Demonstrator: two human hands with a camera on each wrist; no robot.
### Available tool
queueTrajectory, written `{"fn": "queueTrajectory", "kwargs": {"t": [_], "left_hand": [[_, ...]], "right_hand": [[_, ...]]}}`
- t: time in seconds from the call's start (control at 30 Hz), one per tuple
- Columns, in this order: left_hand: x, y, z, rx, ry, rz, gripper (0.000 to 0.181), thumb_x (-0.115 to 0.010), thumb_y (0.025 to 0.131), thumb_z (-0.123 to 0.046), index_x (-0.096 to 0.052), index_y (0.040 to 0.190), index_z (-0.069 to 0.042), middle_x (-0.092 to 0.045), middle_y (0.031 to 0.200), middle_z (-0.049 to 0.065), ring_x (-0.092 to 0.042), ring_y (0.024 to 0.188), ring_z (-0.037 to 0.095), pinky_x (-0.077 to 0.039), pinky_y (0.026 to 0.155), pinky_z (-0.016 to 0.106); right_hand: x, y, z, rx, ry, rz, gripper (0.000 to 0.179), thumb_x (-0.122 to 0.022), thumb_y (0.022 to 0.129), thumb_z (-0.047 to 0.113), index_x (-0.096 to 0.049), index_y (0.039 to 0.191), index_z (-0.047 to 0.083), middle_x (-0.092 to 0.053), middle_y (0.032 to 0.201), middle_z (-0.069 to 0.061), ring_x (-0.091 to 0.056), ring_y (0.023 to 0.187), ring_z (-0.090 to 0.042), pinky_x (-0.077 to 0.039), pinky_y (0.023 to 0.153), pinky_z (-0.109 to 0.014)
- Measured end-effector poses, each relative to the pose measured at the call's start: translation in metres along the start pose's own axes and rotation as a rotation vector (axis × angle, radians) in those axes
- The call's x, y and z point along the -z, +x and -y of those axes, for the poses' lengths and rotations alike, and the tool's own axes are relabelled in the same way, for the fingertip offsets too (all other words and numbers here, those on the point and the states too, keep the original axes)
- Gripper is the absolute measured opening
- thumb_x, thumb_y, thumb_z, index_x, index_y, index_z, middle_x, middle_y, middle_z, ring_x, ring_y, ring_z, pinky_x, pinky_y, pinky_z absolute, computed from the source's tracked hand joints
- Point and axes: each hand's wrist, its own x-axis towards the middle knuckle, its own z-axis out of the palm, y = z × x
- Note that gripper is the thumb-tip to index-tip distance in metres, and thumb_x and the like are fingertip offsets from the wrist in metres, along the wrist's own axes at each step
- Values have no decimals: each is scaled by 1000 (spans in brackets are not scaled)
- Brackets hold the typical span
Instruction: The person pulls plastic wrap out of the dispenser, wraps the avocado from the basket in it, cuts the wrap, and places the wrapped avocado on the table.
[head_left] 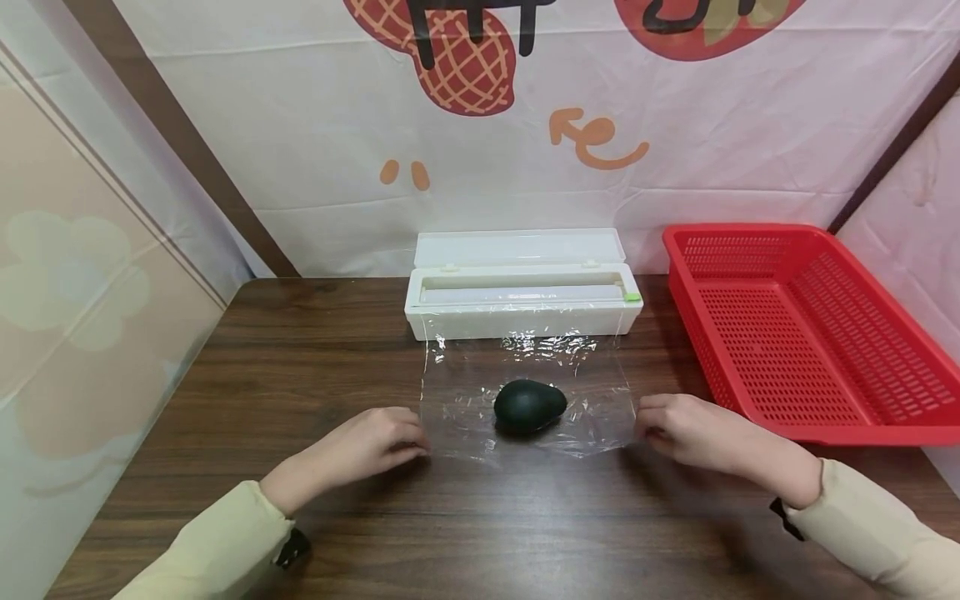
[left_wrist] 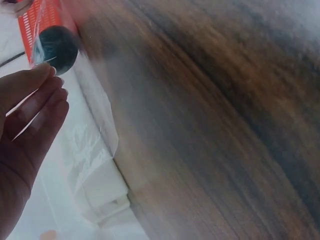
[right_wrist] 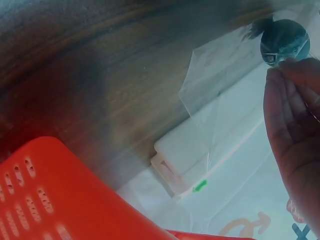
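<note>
A dark green avocado [head_left: 529, 407] lies in the middle of a sheet of clear cling film [head_left: 459, 383]. The film runs toward me from a white dispenser box [head_left: 525, 322], whose lid [head_left: 517, 247] stands raised at the back. My left hand [head_left: 378, 443] pinches the sheet's near left corner between thumb and fingertips. On the opposite side, my right hand [head_left: 686, 432] pinches the near right corner. Both wrist views show the avocado [left_wrist: 59, 50] beyond the fingertips, with shiny film about it. Whether the film passes over or under the avocado, I cannot tell.
A red perforated basket [head_left: 780, 350] stands at the right, close beyond my right forearm. The dispenser box has a small green slider [head_left: 632, 297] at its right end. Behind the brown wooden table [head_left: 315, 358] hangs a white printed cloth [head_left: 300, 125].
</note>
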Motion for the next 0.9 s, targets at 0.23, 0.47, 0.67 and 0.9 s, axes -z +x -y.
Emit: {"fn": "queueTrajectory", "kwargs": {"t": [0.23,0.47,0.67,0.9], "left_hand": [[2,1,2,-12,-4,-65,8,-72,74,-6,-68,79,-12,-59,76,-8,-55,70,3,-48,64,17],[3,2,4,-11,-17,-148,12,-71,73,-2,-68,80,-10,-61,78,-6,-57,73,6,-48,67,18],[2,2,6,36,-34,-195,3,-70,78,-7,-69,80,-7,-62,78,-6,-58,73,5,-48,67,18],[0,1,8,105,-36,-248,10,-71,73,0,-69,80,-6,-64,78,-5,-60,73,7,-49,66,20]], "right_hand": [[3,1,-5,21,-44,-63,25,-69,61,-9,-60,71,12,-50,70,9,-51,62,0,-45,55,-15],[4,3,-5,-66,-60,-59,23,-69,65,-9,-61,73,10,-50,70,8,-49,61,-1,-47,54,-18],[2,7,-4,-101,-99,-114,25,-68,64,-11,-58,71,11,-47,68,8,-46,59,-1,-44,52,-18],[1,9,-4,-136,-140,-158,25,-68,63,-11,-57,70,10,-47,67,7,-46,58,-3,-44,51,-21]]}}
